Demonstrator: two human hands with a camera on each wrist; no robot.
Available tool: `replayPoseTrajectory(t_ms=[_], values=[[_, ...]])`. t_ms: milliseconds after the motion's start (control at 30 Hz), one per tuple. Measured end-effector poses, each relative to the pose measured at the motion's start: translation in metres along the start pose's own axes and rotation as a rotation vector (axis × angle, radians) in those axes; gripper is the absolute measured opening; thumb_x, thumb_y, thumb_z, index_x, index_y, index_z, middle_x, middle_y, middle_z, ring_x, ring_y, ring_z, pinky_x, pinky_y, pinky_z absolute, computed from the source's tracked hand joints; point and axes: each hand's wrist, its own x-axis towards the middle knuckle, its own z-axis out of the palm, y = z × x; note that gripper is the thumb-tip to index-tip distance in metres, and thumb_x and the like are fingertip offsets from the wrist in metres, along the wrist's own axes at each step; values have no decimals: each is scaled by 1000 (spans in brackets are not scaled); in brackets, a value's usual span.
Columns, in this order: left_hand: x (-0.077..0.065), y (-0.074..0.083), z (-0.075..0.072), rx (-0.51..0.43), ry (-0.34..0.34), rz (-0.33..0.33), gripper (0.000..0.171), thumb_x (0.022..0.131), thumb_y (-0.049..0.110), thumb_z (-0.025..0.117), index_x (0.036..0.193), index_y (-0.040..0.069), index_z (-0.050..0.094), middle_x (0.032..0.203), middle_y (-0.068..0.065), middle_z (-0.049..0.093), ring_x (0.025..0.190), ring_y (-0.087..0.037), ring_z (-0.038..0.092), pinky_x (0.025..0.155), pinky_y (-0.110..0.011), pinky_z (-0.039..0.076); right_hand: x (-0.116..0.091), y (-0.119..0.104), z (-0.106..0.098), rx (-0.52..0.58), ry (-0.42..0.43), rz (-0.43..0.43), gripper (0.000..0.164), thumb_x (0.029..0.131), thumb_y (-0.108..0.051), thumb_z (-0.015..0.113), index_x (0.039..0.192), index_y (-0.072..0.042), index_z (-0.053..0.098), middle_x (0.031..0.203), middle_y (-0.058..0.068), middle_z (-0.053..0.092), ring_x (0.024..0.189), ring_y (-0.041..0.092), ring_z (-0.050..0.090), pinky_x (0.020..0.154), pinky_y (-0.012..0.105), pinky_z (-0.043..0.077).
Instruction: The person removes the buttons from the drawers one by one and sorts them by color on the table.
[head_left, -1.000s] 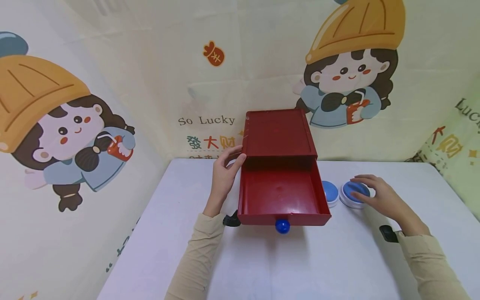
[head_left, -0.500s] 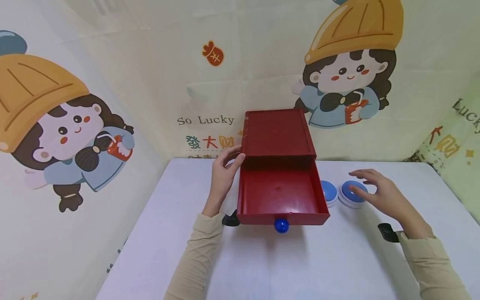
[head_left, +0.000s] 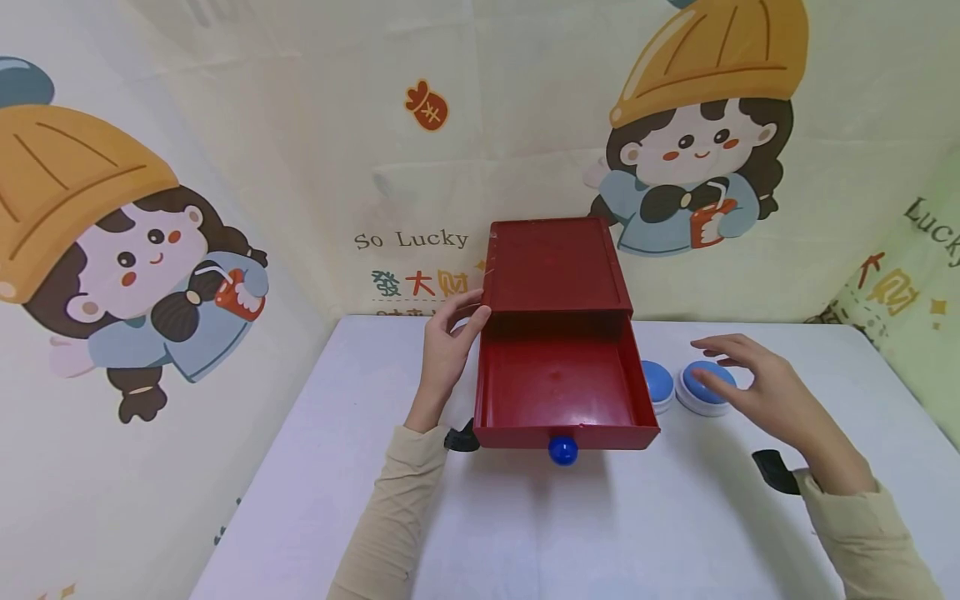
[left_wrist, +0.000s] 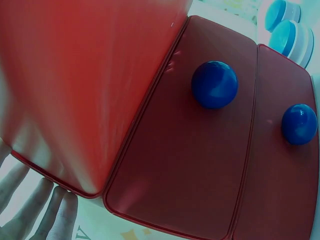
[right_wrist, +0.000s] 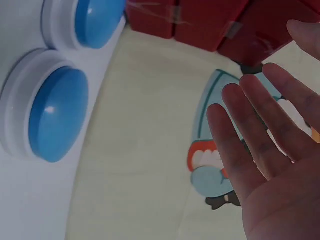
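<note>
A red drawer cabinet (head_left: 557,267) stands at the back of the table, its top drawer (head_left: 567,438) pulled out with a bare inside and a blue knob (head_left: 563,451) in front. My left hand (head_left: 444,354) rests its fingers against the cabinet's left side; in the left wrist view the fingers (left_wrist: 30,210) lie along the edge. Two shut drawer fronts (left_wrist: 175,150) with blue knobs show below. My right hand (head_left: 765,392) hovers beside and above a blue push button (head_left: 708,382) with a white base, fingers extended, holding nothing. In the right wrist view the palm and spread fingertips stand apart from the button.
A second blue button (head_left: 658,383) sits between the first one and the cabinet, partly hidden by the drawer. The white table (head_left: 540,533) meets a cartoon-printed cloth (head_left: 315,167) behind and at the sides. A black piece (head_left: 776,471) sits at my right wrist.
My right hand has risen off the blue button, and its fingers have straightened a little. The left hand, cabinet and pulled-out drawer stay in place.
</note>
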Motion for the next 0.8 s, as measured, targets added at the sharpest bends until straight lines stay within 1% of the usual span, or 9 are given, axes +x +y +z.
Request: replayPoseTrajectory(t_ms=[100, 133, 233, 300, 367, 467, 600, 700, 800], values=[[0, 0, 0, 0, 1, 1, 38, 96, 13, 65, 131, -1, 60, 130, -16, 61, 114, -27, 60, 93, -28, 54, -1, -8, -2, 3, 10, -11, 42, 89, -23, 75, 126, -6, 63, 127, 19, 60, 107, 45, 59, 71, 54, 57], [0, 0, 0, 0, 1, 2, 38, 96, 13, 65, 131, -1, 60, 130, -17, 61, 114, -27, 60, 93, -28, 54, -2, -11, -2, -3, 13, -16, 42, 89, -23, 75, 125, -6, 63, 126, 18, 61, 107, 44, 60, 71, 52, 58], [0, 0, 0, 0, 3, 0, 38, 96, 13, 65, 131, -1, 60, 129, -17, 61, 114, -26, 61, 93, -28, 54, -3, -18, -4, -11, 27, -24, 42, 87, -22, 77, 125, -8, 64, 125, 16, 62, 105, 40, 61, 75, 29, 59], [0, 0, 0, 0, 2, -2, 38, 96, 12, 65, 131, -1, 60, 129, -16, 61, 114, -26, 61, 93, -27, 54, -4, -23, -5, -14, 43, -36, 42, 85, -20, 79, 124, -10, 65, 123, 12, 64, 103, 36, 62, 77, 11, 49], [0, 0, 0, -1, 3, -5, 38, 96, 13, 65, 132, 0, 60, 129, -16, 61, 113, -25, 61, 93, -27, 54, -5, -28, -6, -11, 64, -52, 42, 84, -17, 80, 123, -12, 66, 121, 8, 66, 101, 31, 63, 80, 0, 37], [0, 1, 0, -4, 1, -6, 38, 96, 13, 65, 132, -1, 60, 129, -16, 61, 113, -24, 61, 92, -28, 54, -7, -35, -7, -11, 91, -85, 43, 82, -13, 81, 123, -15, 67, 119, 4, 67, 99, 14, 62, 84, -3, 32], [-1, 1, 0, 1, 0, -4, 38, 96, 13, 64, 132, -1, 60, 130, -16, 61, 114, -25, 61, 92, -28, 54, -10, -44, -9, -6, 106, -117, 46, 81, -10, 82, 124, -17, 67, 119, 2, 68, 97, -10, 53, 85, -3, 35], [-1, 2, 0, 6, -1, -6, 39, 96, 13, 64, 132, 0, 59, 130, -16, 61, 114, -25, 60, 92, -29, 54, -11, -50, -11, 4, 108, -128, 47, 80, -9, 82, 124, -18, 68, 118, 1, 68, 97, -15, 50, 84, -2, 36], [-1, 2, 0, 9, -2, -7, 39, 97, 14, 64, 133, 0, 59, 131, -15, 61, 115, -26, 60, 93, -30, 54, -13, -57, -13, 11, 103, -127, 47, 80, -9, 82, 123, -19, 68, 118, 0, 68, 96, -15, 51, 82, -2, 38]])
